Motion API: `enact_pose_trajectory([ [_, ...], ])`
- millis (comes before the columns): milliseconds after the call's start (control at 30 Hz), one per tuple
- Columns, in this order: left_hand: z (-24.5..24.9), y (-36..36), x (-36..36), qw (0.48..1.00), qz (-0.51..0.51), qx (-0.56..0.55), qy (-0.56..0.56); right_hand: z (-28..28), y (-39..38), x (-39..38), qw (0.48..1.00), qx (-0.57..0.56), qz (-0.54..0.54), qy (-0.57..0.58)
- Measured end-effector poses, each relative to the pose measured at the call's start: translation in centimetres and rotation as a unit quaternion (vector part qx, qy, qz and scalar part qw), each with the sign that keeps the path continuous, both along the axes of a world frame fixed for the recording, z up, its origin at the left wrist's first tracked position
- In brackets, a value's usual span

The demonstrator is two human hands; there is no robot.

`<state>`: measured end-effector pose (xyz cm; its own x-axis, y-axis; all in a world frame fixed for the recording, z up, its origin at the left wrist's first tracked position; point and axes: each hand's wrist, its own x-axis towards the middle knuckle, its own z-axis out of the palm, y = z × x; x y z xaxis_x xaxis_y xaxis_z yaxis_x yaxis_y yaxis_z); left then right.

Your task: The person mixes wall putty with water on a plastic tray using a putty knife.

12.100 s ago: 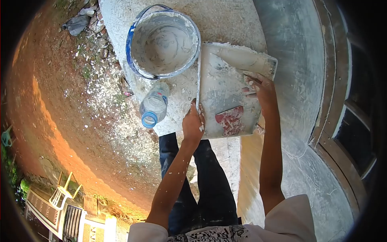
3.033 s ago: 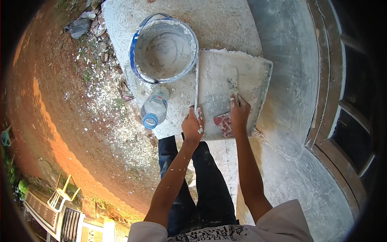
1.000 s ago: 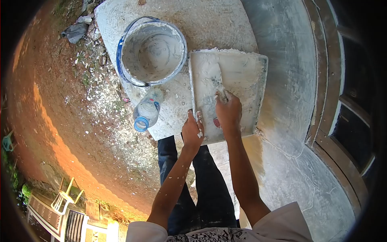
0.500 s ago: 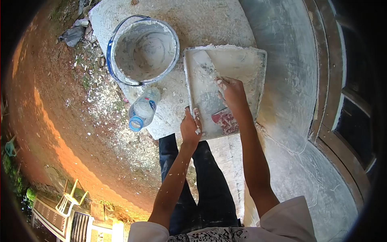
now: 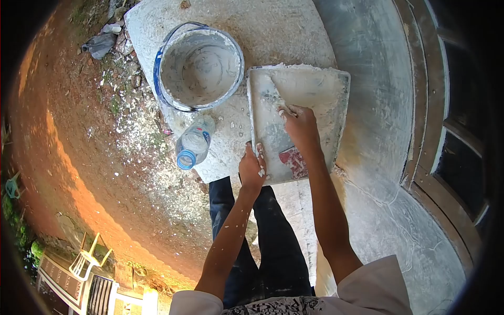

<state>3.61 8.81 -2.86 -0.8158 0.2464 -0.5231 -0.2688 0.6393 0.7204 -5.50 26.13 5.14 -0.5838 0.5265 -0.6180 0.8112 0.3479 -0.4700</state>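
My right hand (image 5: 302, 126) is closed around the handle of a putty knife (image 5: 274, 90), its blade lying over the tray and smeared with pale plaster. The shallow rectangular tray (image 5: 344, 100) has a whitish coating across its floor and crusted rims. At the tray's lower left edge, my left hand (image 5: 253, 167) grips the rim, with white smears on its fingers. A flat red piece spattered with white (image 5: 295, 161) lies in the tray's near part, partly covered by my right forearm.
Left of the tray stands a plaster-coated bucket (image 5: 202, 68) with a blue handle. A clear plastic bottle (image 5: 195, 140) with a blue neck is near my left hand. All rest on a pale slab (image 5: 273, 31). Bare, white-spattered soil (image 5: 142, 136) lies left; a frame with dark panes (image 5: 436, 105) stands right.
The putty knife's blade has turned from broad side up to nearly edge-on, and my right hand has shifted slightly. The bucket, bottle and tray sit a little further right in view.
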Motion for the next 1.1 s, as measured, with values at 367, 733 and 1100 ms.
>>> enact_pose_trajectory([
  [367, 0.6, -0.2, -0.4, 0.999, 0.004, 0.011, -0.031, -2.3, -0.2, 1.4, 0.999, -0.010, -0.025, 0.017],
  [733, -0.6, -0.7, 0.3, 1.000, -0.002, 0.023, 0.020, 1.5, 6.0, 4.8, 0.993, 0.068, 0.082, -0.058],
  [1100, -0.1, -0.8, 0.1, 1.000, -0.026, 0.004, 0.013, -1.3, 2.0, 3.9, 0.980, 0.127, 0.154, -0.011],
])
